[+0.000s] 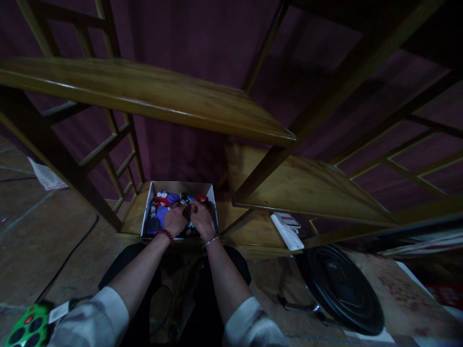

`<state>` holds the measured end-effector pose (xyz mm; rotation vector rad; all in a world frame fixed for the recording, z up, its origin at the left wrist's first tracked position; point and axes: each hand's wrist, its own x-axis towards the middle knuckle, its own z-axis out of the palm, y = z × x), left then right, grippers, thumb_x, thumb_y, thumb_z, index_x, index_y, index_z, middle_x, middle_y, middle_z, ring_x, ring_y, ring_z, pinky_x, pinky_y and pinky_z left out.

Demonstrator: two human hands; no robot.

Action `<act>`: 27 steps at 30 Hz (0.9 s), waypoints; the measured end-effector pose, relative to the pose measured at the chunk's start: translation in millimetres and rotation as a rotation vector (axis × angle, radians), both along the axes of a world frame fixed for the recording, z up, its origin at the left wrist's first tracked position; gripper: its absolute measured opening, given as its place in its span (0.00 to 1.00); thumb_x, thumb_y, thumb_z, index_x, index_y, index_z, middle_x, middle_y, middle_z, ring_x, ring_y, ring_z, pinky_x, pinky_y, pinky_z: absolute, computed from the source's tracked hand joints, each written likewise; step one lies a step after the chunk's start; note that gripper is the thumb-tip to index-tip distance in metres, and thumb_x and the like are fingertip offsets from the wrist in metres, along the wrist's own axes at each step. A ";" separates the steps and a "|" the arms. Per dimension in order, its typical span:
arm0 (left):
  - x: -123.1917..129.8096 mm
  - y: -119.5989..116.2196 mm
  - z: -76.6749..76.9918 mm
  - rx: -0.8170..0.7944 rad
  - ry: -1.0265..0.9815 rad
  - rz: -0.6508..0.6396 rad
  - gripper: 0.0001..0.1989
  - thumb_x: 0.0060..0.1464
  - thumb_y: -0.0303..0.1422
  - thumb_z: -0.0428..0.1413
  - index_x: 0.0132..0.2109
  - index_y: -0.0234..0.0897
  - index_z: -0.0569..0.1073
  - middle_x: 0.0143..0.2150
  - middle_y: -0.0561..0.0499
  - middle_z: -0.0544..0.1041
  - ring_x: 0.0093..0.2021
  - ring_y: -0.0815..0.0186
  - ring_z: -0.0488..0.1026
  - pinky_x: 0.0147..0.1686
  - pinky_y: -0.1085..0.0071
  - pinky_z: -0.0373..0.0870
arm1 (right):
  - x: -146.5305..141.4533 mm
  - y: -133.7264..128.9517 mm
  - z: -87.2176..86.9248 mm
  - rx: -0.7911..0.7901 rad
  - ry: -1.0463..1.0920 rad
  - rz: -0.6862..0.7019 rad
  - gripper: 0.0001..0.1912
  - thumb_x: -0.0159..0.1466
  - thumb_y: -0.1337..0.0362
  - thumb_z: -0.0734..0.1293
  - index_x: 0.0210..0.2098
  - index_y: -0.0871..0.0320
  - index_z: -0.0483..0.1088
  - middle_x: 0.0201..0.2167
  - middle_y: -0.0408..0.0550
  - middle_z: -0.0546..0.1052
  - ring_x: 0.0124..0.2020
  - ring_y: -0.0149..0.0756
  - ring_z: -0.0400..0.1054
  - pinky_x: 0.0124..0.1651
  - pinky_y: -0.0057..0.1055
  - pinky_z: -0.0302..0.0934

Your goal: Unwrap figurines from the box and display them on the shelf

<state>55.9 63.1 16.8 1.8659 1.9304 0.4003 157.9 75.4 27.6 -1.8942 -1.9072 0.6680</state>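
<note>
A white open box (147,212) stands on the lowest wooden shelf. Small colourful items (161,212), blue, red, black and white, fill it. My left hand (175,220), with a red bead bracelet at the wrist, reaches into the middle of the box. Beside it, my right hand (201,219), with a thin silver bracelet, is bent inward over the same items. The fingertips of both hands nearly meet. Dimness and small size hide what lies between them, so the pose of the fingers cannot be made out.
A wooden shelf board (162,99) hangs above the box, with a lower board (307,185) to the right. A white object (287,232) and a phone (289,220) lie at the right. A black round stool (340,286) and a green device (29,327) are nearby.
</note>
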 end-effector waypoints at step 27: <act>-7.2 18.3 -26.7 0.121 -0.614 0.325 0.09 0.45 0.27 0.49 0.32 0.38 0.73 0.31 0.53 0.76 0.31 0.69 0.71 0.32 0.75 0.64 | 0.8 2.8 -8.9 0.074 0.182 -0.054 0.16 0.58 0.71 0.56 0.40 0.56 0.70 0.42 0.45 0.73 0.46 0.30 0.65 0.51 0.26 0.55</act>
